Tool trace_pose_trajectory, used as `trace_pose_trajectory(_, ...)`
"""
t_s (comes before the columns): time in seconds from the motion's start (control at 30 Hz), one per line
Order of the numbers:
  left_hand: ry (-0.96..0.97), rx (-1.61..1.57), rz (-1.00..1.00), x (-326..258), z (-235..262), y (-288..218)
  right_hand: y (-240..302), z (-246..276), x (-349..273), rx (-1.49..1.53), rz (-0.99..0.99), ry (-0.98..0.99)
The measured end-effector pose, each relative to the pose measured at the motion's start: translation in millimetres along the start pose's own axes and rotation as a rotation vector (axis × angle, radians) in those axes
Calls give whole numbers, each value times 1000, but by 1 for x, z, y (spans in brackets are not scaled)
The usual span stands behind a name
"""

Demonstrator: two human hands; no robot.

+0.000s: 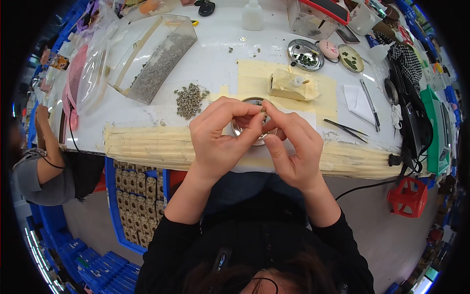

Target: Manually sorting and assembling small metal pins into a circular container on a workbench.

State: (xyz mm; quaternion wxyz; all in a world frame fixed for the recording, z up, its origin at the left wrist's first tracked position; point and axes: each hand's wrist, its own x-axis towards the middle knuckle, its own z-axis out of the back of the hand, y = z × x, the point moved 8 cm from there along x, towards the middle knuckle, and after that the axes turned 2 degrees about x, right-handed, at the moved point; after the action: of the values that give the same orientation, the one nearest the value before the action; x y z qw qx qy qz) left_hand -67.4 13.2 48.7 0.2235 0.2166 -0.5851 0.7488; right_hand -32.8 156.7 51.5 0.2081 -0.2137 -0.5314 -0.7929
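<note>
Both my hands meet over a small round metal dish [253,142] near the table's front edge. My left hand [220,132] pinches a tiny piece [264,111] between thumb and fingers; what it is exactly is too small to make out. The fingertips of my right hand [297,147] touch the same spot, its thumb held apart below. Some small bits lie in the dish, partly hidden by my fingers. Left of my hands is a pile of small grey-green pieces [190,101]. A tape-covered block [293,85] with a small nozzle on top stands just beyond the dish.
A clear bin [164,61] of grey pieces stands at the left. Right are black tweezers [345,130], a pen [369,104] and a steel dish [306,54] with dark green bits. A blue crate [139,201] sits below the table edge; another person [44,166] is at far left.
</note>
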Motion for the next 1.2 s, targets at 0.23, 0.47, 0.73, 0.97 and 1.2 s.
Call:
trace_pose_trajectory(0.23,-18,30,9,0,0,1,10,-3,-3,-190,181,-43)
trace_pose_trajectory(0.47,-5,21,-4,1,-1,-1,4,3,-5,-278,131,-127)
trace_pose_trajectory(0.73,25,54,-21,1,-3,-2,17,-1,-4,-383,248,-127)
trace_pose_trajectory(0.97,19,11,-6,1,-2,-3,8,4,-3,-349,127,-163)
trace_pose_trajectory(1.2,33,-18,-36,0,-2,-7,-6,3,5,67,-85,-45)
